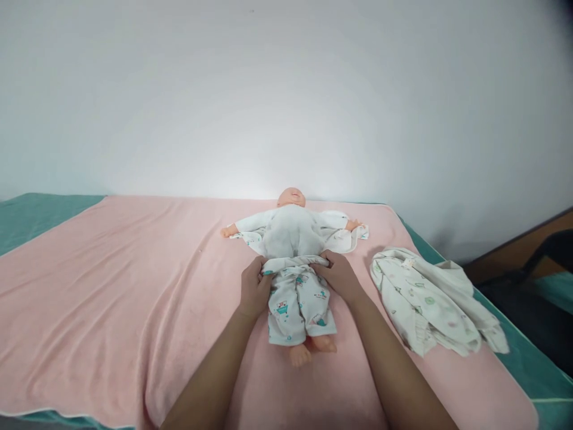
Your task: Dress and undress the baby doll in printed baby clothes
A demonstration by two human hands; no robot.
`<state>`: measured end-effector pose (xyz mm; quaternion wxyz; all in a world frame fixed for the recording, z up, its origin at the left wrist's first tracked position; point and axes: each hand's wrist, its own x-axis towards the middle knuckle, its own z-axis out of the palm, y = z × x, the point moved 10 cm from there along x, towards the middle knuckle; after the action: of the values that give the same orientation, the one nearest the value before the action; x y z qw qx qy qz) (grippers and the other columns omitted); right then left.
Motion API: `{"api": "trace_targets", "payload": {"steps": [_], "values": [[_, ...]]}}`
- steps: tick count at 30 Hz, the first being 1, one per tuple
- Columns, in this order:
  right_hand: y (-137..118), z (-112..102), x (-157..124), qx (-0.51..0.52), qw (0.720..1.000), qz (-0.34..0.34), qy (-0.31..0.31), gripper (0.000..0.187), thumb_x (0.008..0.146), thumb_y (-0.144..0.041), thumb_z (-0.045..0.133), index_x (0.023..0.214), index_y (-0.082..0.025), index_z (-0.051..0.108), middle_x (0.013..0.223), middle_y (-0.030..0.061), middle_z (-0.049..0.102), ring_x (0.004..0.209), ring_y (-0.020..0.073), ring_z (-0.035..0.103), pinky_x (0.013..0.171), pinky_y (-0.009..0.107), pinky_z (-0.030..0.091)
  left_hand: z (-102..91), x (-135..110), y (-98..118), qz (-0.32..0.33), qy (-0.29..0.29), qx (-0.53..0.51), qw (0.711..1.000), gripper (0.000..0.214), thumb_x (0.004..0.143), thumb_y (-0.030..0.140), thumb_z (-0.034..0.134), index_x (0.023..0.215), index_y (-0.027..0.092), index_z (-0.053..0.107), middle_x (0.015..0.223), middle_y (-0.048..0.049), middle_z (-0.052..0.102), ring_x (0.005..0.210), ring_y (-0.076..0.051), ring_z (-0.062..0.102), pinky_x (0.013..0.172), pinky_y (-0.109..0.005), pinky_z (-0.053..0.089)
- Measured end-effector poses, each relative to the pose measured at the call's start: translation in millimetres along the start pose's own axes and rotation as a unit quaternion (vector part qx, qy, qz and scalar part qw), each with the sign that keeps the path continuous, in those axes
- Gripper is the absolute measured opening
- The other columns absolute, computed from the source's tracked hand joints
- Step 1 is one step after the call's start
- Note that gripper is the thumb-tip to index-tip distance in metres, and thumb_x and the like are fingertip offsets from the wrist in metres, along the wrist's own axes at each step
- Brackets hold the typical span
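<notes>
A baby doll (293, 233) lies on its back with its arms spread and its feet toward me. White printed baby pants (286, 310) cover its legs, and both bare feet stick out below the cuffs. My left hand (256, 286) is closed on the left side of the waistband, and my right hand (341, 273) grips the right side. The waistband sits across the doll's lower belly. A white printed top (342, 239) lies spread open beneath the doll's arms. Its white body is bare of the printed cloth.
The doll lies on a pink blanket (111, 298) over a green sheet (544, 358). A crumpled white printed garment (425, 301) lies to the right. Behind the bed stands a pale wall (268, 89). A dark object (532, 310) is beyond the right edge.
</notes>
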<state>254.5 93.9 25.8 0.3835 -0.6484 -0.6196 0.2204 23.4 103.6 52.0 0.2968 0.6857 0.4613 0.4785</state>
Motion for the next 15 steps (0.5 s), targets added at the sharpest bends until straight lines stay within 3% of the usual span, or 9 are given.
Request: {"api": "trace_targets", "payload": {"steps": [4,7,9,12,15], "values": [[-4.5,-11.2,-4.9,-0.082,0.992,0.023,0.094,0.028,0.08,-0.049,0.053,0.075,-0.022,0.057,0.069,0.0005,0.059,0.07,0.0194,0.051,0.062,0.028,0.032,0.3,-13.2,-8.0,-0.061,0.018,-0.022,0.998,0.011,0.079,0.022,0.047,0.069,0.019,0.048,0.062,0.0047,0.048,0.062,-0.012,0.043,0.056,-0.023,0.034],[-15.4,-13.7,-10.4,-0.047,0.992,-0.004,0.115,0.018,0.08,-0.039,0.052,0.083,-0.022,0.057,0.075,0.0007,0.061,0.074,0.0197,0.053,0.065,0.028,0.034,3.0,-18.2,-2.4,-0.047,0.013,-0.03,0.998,0.007,0.082,0.023,0.048,0.077,0.019,0.052,0.068,0.0039,0.051,0.066,-0.012,0.045,0.06,-0.023,0.037],[-25.0,-11.6,-15.9,0.021,0.994,-0.046,0.1,0.016,0.079,-0.036,0.052,0.082,-0.021,0.057,0.08,0.0013,0.061,0.077,0.0193,0.053,0.068,0.029,0.038,4.1,-19.1,7.3,-0.005,0.005,-0.037,0.999,0.012,0.082,0.024,0.052,0.093,0.02,0.055,0.086,0.0004,0.056,0.079,-0.014,0.051,0.071,-0.026,0.043],[-30.0,-3.9,-30.5,0.095,0.993,-0.063,0.043,0.02,0.08,-0.039,0.054,0.081,-0.019,0.057,0.083,0.0017,0.06,0.079,0.0188,0.053,0.07,0.028,0.041,8.6,-22.6,20.3,0.062,-0.025,-0.022,0.998,0.036,0.079,0.03,0.062,0.113,0.022,0.054,0.113,-0.0068,0.049,0.106,-0.021,0.05,0.091,-0.034,0.043],[-31.1,5.3,-51.2,0.116,0.992,-0.048,-0.025,0.027,0.082,-0.045,0.054,0.084,-0.019,0.059,0.08,0.0006,0.059,0.077,0.0179,0.053,0.067,0.027,0.041,13.1,-27.9,24.4,0.091,-0.055,0.024,0.994,0.043,0.075,0.033,0.07,0.114,0.022,0.057,0.115,-0.0082,0.047,0.112,-0.023,0.046,0.097,-0.038,0.041]]}}
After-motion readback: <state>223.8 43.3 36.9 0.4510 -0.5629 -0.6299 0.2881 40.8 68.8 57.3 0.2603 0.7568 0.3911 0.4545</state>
